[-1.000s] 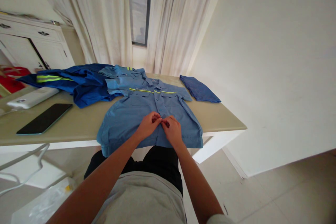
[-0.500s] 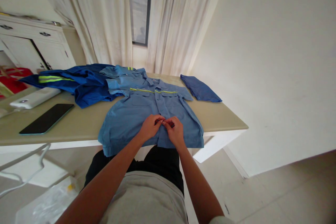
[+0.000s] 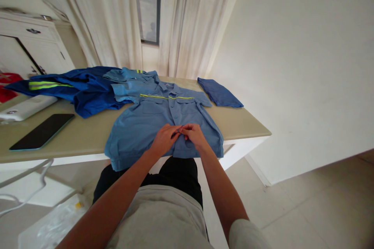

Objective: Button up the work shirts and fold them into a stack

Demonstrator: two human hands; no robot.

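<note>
Left hand: the left hand [image 3: 164, 138] reaches in from the near left, back of the hand up, fingers bent toward the right; its grip pinches the shirt's front strip.
Right hand: the right hand [image 3: 194, 134] angles in from the near right, fingertips meeting the left's; its grip pinches the same strip. Whether a button sits between the tips is too small to tell.
Shirt: the blue shirt [image 3: 157, 113] lies front up in the middle of the desk [image 3: 87, 144], collar far, hem past the near edge.
Far left: a lighter blue garment [image 3: 127, 74] and a dark blue garment [image 3: 90, 90] with a bright stripe crowd the shirt's left sleeve.
Near left: a phone [image 3: 42, 131] lies flat, well apart from the hands; a white device [image 3: 30, 107] sits just beyond it.
Far right: a folded blue garment [image 3: 220, 92] lies near the other sleeve.
Beyond: curtains [image 3: 108, 19] hang behind the desk; a wall [image 3: 292, 66] stands right.
</note>
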